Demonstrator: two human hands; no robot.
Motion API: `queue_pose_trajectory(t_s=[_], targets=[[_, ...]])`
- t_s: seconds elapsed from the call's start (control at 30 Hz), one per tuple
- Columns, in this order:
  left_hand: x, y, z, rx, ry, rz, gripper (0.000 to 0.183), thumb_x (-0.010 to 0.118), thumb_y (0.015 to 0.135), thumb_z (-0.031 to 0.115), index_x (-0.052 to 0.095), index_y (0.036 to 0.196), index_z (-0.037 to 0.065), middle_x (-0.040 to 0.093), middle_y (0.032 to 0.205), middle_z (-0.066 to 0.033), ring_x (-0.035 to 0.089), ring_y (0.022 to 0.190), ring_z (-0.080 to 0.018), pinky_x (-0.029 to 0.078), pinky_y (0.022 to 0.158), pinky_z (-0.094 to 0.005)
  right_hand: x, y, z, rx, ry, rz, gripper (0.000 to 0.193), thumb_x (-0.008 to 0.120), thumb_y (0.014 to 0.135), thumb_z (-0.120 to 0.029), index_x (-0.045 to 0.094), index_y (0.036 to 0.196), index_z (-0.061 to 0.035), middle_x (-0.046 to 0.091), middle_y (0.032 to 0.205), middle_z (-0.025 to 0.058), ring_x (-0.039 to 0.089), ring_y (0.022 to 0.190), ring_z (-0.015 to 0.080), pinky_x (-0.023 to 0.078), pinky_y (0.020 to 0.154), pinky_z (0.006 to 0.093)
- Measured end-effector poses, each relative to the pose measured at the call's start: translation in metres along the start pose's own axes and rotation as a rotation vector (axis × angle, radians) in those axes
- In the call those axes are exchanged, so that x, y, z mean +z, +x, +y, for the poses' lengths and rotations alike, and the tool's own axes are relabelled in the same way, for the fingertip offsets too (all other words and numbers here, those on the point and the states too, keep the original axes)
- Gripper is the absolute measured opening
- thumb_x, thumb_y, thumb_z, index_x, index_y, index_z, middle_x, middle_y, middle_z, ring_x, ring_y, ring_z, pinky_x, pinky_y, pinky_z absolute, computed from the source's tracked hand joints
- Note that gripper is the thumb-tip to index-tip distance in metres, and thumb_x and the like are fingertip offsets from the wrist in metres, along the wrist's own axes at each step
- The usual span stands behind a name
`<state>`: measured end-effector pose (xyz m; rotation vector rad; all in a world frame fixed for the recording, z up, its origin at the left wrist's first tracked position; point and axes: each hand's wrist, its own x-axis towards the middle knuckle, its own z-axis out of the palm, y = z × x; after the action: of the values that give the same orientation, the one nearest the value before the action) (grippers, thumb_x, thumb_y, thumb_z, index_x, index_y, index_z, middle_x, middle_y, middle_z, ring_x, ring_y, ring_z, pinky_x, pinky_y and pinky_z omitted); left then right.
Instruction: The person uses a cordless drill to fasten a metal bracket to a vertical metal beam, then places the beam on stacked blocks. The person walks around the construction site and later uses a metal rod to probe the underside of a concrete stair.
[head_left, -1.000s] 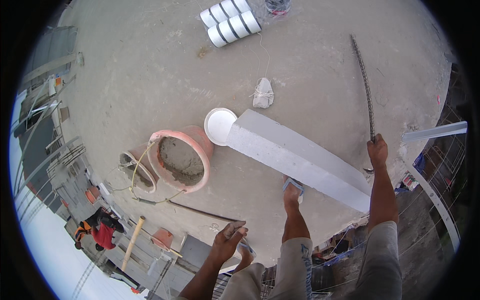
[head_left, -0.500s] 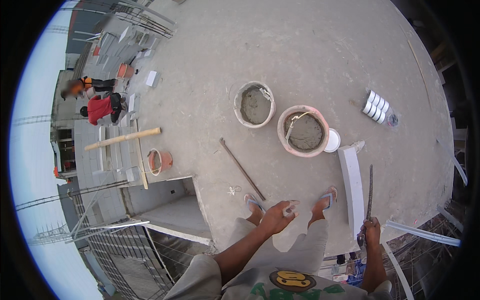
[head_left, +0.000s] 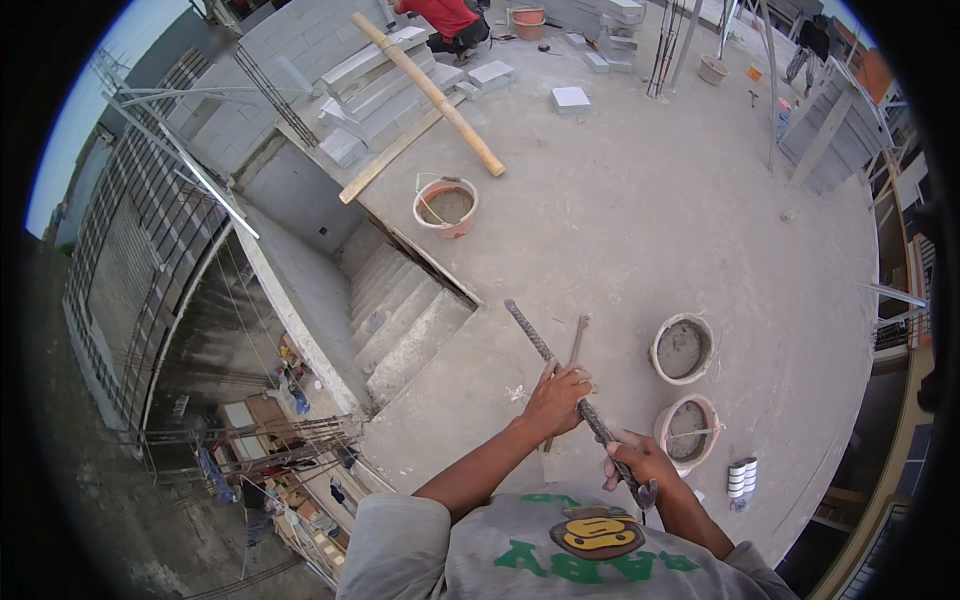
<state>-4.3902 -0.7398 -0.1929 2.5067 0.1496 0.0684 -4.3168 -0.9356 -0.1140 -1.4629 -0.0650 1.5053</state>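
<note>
A dark ribbed steel bar (head_left: pixel 531 332) slants in front of my shirt, its far end pointing up and left. My left hand (head_left: pixel 560 402) is closed around its middle. Nearer my body, my right hand (head_left: pixel 645 462) grips the lower part, close to a wider, claw-like metal end (head_left: pixel 643 493). A thin brown rod (head_left: pixel 579 338) lies on the floor behind the bar, partly hidden by my left hand. Right of my hands stand two mortar buckets, a pale one (head_left: pixel 712 349) farther off and a pinkish one (head_left: pixel 661 421) closer.
To the left, a stairwell with concrete steps (head_left: pixel 410 335) drops from the floor edge. Beyond it stand an orange mortar bucket (head_left: pixel 460 229), a bamboo pole (head_left: pixel 440 100) and stacked pale blocks (head_left: pixel 355 75). A person in red (head_left: pixel 450 18) crouches at the back. White-banded cylinders (head_left: pixel 742 478) lie at right.
My left hand has come onto the bar, which my right hand held upright before. The bar now slants across my front. The view has swung left, toward the stairwell.
</note>
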Motion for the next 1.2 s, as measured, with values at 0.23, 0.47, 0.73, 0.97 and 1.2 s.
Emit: queue_pose_trajectory(t_s=[0.23, 0.47, 0.73, 0.97, 1.2], targets=[[-0.08, -0.01, -0.094, -0.235, -0.125, 0.474, 0.044, 0.069, 0.075, 0.045, 0.054, 0.058, 0.008, 0.056, 0.065, -0.0103, 0.058, 0.076, -0.03, 0.042, 0.076, -0.0434, 0.073, 0.077, -0.142, -0.312, -0.139, -0.138, 0.052, 0.054, 0.091, -0.04, 0.059, 0.113, 0.0075, 0.065, 0.098, 0.0187, 0.063, 0.093, 0.0251, 0.048, 0.085, 0.0331], [-0.091, -0.002, -0.171, -0.49, -0.47, 0.432, 0.031, 0.07, 0.073, 0.032, 0.059, 0.067, 0.004, 0.06, 0.069, -0.0173, 0.06, 0.067, -0.0354, 0.046, 0.06, -0.0437, 0.125, 0.178, -0.235, -0.514, -0.444, -0.812, 0.068, 0.057, 0.082, -0.061, 0.067, 0.093, 0.0057, 0.065, 0.101, 0.0166, 0.048, 0.12, 0.0312, 0.034, 0.101, 0.0468], [-0.145, 0.043, -0.259, -0.631, -0.641, 0.396, 0.032, 0.072, 0.075, 0.037, 0.064, 0.072, 0.007, 0.063, 0.068, -0.0154, 0.063, 0.069, -0.0329, 0.047, 0.062, -0.0406, 0.18, 0.282, -0.334, -0.35, -0.52, -0.783, 0.018, 0.069, 0.075, -0.017, 0.066, 0.076, 0.0009, 0.065, 0.102, 0.0136, 0.054, 0.109, 0.0275, 0.037, 0.097, 0.0422], [-0.189, 0.032, -0.322, -0.66, -0.743, 0.405, 0.033, 0.07, 0.077, 0.039, 0.064, 0.073, 0.007, 0.063, 0.07, -0.0161, 0.061, 0.07, -0.0359, 0.048, 0.062, -0.0411, 0.254, 0.331, -0.365, -0.341, -0.452, -0.69, 0.021, 0.067, 0.078, -0.018, 0.067, 0.076, 0.0025, 0.065, 0.096, 0.0138, 0.058, 0.1, 0.0244, 0.044, 0.085, 0.0348], [-0.248, -0.024, -0.393, -0.537, -0.704, 0.445, 0.023, 0.071, 0.077, 0.026, 0.062, 0.074, 0.005, 0.06, 0.069, -0.0169, 0.059, 0.066, -0.0338, 0.046, 0.061, -0.0391, 0.35, 0.345, -0.345, -0.632, -0.665, -0.607, 0.051, 0.071, 0.077, -0.024, 0.056, 0.118, 0.0007, 0.053, 0.122, 0.0185, 0.05, 0.116, 0.0302, 0.039, 0.099, 0.0388]])
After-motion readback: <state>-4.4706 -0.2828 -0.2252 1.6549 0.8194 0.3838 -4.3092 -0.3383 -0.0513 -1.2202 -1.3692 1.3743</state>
